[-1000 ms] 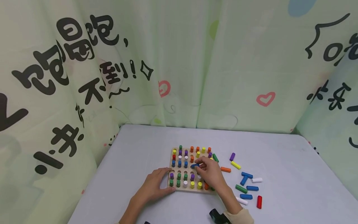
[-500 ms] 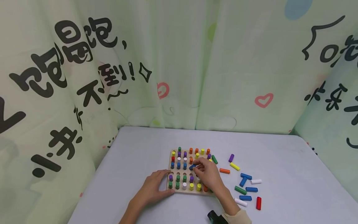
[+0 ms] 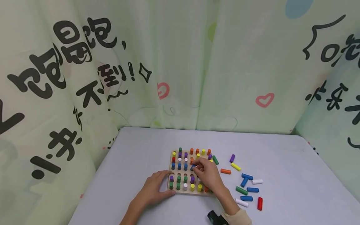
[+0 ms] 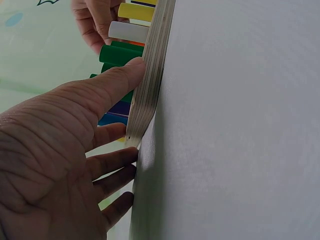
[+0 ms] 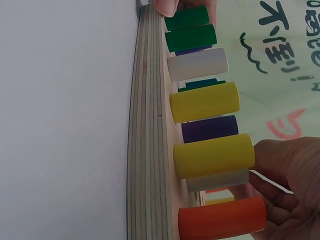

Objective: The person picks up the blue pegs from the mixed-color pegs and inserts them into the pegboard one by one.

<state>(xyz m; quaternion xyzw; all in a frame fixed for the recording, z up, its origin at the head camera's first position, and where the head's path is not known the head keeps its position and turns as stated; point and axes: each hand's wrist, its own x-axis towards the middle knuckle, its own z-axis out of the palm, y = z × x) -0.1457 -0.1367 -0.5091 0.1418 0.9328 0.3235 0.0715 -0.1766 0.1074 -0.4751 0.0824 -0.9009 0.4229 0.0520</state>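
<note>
A wooden pegboard point(image 3: 191, 192) with coloured pegs standing in rows lies on the table. My left hand point(image 3: 156, 185) rests at its near left corner, the thumb on the front edge and the fingers spread along the left side; the left wrist view shows the thumb pad point(image 4: 134, 65) against the plywood edge point(image 4: 152, 65). Over the board's right half, my right hand point(image 3: 208, 175) pinches a blue peg point(image 3: 192, 168) between thumb and fingertips, at the end of a row of blue pegs point(image 3: 179, 166). The right wrist view shows that hand point(image 5: 295, 180) behind the yellow peg point(image 5: 215, 156); the blue peg is hidden there.
Right of the board lie several loose pegs: a purple one point(image 3: 232, 158), a yellow one point(image 3: 236, 167), an orange one point(image 3: 225, 171), a red one point(image 3: 260, 203), plus blue, green and white. A black device point(image 3: 216, 217) sits by the right wrist. A printed curtain point(image 3: 225, 93) stands behind the table.
The blue peg in my right fingertips has turned from lying nearly flat to more upright over the board. My left hand keeps its place at the corner, and the view shifts slightly.
</note>
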